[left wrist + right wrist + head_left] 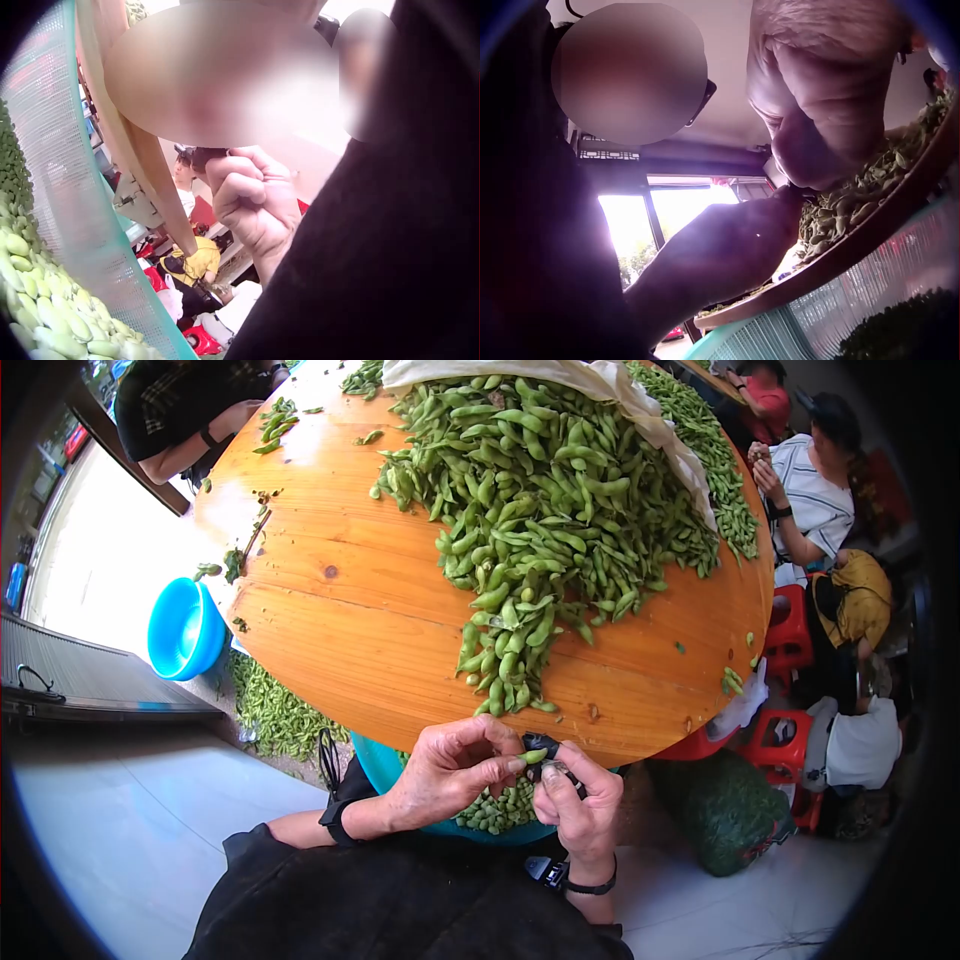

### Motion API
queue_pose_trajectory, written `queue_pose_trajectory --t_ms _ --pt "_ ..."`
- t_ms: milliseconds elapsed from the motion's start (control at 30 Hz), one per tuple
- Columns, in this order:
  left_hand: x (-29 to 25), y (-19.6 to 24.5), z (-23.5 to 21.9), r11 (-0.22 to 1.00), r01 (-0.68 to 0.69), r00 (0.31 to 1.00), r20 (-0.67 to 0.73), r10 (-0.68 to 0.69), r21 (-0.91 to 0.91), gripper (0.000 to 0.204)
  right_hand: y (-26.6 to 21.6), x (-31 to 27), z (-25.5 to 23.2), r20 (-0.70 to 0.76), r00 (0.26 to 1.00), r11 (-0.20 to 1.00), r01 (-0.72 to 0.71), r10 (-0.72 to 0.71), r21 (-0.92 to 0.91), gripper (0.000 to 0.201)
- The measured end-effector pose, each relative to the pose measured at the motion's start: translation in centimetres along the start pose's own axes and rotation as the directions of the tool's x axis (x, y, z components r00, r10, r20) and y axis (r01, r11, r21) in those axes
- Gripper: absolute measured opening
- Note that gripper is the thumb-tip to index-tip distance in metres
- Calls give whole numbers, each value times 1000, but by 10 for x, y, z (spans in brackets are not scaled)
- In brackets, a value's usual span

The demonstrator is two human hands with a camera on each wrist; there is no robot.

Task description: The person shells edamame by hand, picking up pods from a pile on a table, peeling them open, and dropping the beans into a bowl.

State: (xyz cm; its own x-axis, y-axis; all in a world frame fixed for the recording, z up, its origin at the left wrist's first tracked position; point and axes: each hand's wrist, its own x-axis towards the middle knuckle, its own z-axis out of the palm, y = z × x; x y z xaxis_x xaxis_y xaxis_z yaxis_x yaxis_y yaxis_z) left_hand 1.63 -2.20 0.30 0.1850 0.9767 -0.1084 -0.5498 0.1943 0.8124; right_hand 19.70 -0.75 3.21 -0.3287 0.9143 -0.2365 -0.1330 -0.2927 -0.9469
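In the head view my left hand pinches a green edamame pod between thumb and forefinger. The pod's far end meets my right hand, whose curled fingers hold a small black tool; I cannot tell its exact kind. From the left wrist, the right hand shows as a curled fist with dark material at its top. Both hands work over a teal basket with shelled beans in it. Just beyond them, a big heap of pods lies on the round wooden table.
A whitish cloth lies across the heap's far side. At left, a blue basin stands near pods on the floor. Red stools and a dark green bag are at right. Other people sit around the table.
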Motion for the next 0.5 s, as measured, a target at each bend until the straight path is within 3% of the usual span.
queue_pose_trajectory --t_ms 67,133,200,267,300,333,367,433,500 --pt "0 -1 1 999 -27 999 -17 28 41 2 -1 0 0 19 999 997 -39 38 72 22" --pt "-1 -2 2 963 -133 990 -14 141 234 2 2 1 -1 28 999 997 -28 26 75 21" --pt "-1 -6 -1 977 -123 992 10 123 175 5 5 1 -4 33 999 997 -18 16 77 21" --pt "-1 -4 -4 987 -108 994 37 104 116 8 8 2 -8 70 996 998 61 -59 -32 21" --pt "1 -1 -7 998 49 997 61 -46 -48 13 8 2 -11 68 996 998 62 -60 -32 21" --pt "4 2 -9 956 207 976 110 -188 -206 17 7 3 -14 109 994 994 8 -20 111 19" --pt "5 4 -10 956 208 976 111 -189 -206 17 7 3 -16 157 988 967 -53 14 248 17" --pt "6 5 -11 776 428 899 304 -315 -464 24 7 1 -14 127 992 971 -49 20 232 15" --pt "5 4 -7 807 402 911 279 -305 -432 27 8 2 -11 100 995 975 -39 17 217 13"
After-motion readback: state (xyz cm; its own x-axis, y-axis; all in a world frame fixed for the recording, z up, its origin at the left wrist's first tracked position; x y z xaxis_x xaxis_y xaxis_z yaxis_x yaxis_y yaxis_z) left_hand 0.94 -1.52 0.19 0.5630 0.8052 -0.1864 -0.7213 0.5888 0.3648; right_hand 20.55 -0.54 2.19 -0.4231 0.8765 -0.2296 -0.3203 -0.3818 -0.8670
